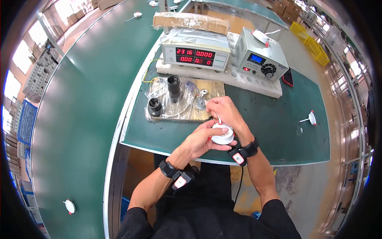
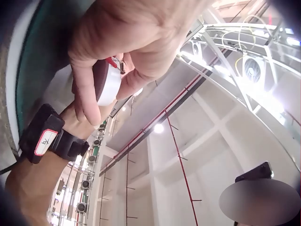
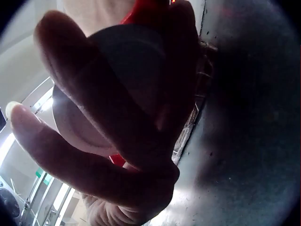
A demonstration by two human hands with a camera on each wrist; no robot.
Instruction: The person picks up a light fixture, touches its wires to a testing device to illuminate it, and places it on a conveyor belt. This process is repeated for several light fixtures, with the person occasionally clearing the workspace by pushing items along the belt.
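Observation:
My left hand (image 1: 199, 140) grips a round white downlight (image 1: 223, 138) with red-sleeved spring clips, the thumb lying over it. Its pale rim also shows between fingers in the left wrist view, beside a coiled spring (image 2: 122, 67). My right hand (image 1: 227, 113) pinches the downlight's white cable (image 1: 219, 118), fingertips close to a metal disc (image 1: 200, 103) on a plastic-wrapped board (image 1: 185, 113). The cable's end is hidden by the fingers. In the right wrist view, dark fingers cross the downlight's round face.
Two black sockets (image 1: 174, 85) stand on the board. Behind are a power meter (image 1: 195, 51) with red digits and a dial-controlled power supply (image 1: 260, 59), both on white foam (image 1: 254, 85). Another downlight (image 1: 312, 118) lies right; one more (image 1: 70, 206) sits on the green belt (image 1: 75, 139).

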